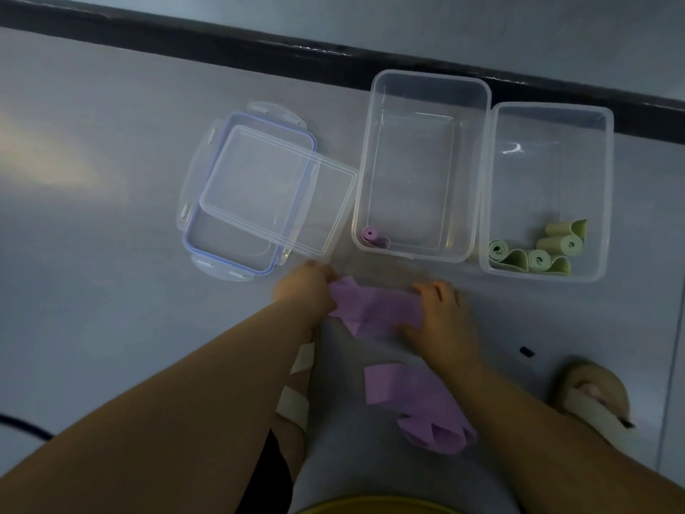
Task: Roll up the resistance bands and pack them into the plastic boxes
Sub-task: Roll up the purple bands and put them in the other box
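Observation:
A purple resistance band (374, 309) lies flat on the grey floor between my hands. My left hand (305, 291) pinches its left end and my right hand (441, 313) grips its right end. A second purple band (419, 406) lies crumpled nearer to me. The middle clear plastic box (478, 172) holds one rolled purple band (374, 237) in its near left corner. The right clear box (604, 202) holds three rolled green bands (537, 250) along its near side.
Two clear lids (259, 194), one with a blue seal, lie stacked on the floor left of the boxes. A dark strip (333, 64) runs along the wall behind. My sandalled feet (589, 398) rest at both sides of the near band.

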The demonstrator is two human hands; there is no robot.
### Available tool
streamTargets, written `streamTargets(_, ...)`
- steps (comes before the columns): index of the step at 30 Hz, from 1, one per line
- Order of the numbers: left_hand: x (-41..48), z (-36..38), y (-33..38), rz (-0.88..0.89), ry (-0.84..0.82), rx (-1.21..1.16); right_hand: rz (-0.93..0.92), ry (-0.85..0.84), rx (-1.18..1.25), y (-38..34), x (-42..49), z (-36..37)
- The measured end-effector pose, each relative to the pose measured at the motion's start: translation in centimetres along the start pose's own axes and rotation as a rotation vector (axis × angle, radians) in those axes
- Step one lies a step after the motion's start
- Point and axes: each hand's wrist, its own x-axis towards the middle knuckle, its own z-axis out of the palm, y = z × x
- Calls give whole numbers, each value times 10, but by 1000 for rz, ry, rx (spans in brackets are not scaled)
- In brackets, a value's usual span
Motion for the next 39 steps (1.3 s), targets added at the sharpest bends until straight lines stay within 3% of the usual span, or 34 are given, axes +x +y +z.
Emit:
streamTargets(4,0,-5,-3,10,-81,67,11,-48,-22,3,6,8)
streamTargets(11,-21,-40,-2,150,-123,145,98,-176,574,1,-12,-41)
streamTargets(14,-43,-60,5,186,-171,60,24,-211,717,-10,-35,-89)
streamTargets(17,-73,-89,19,179,-197,-57,-31,-128,837,-28,-59,-138)
streamTargets(20,-107,-122,37,228,-80,-176,-77,2,870,-47,-82,-185)
streamTargets(24,-162,-155,56,259,102,-670,-92,122,811,-53,-124,-250)
streamTargets(28,-223,-176,81,464,227,-1005,-134,103,675,-42,-178,-306)
streamTargets(32,-276,-182,119,630,172,-1043,-134,322,884,-25,-214,-342)
streamTargets(36,-293,-170,146,541,53,-1063,-23,409,1240,-11,-225,-345)
streamTargets(39,-295,-159,161,479,64,-962,101,422,1394,-2,-222,-344)
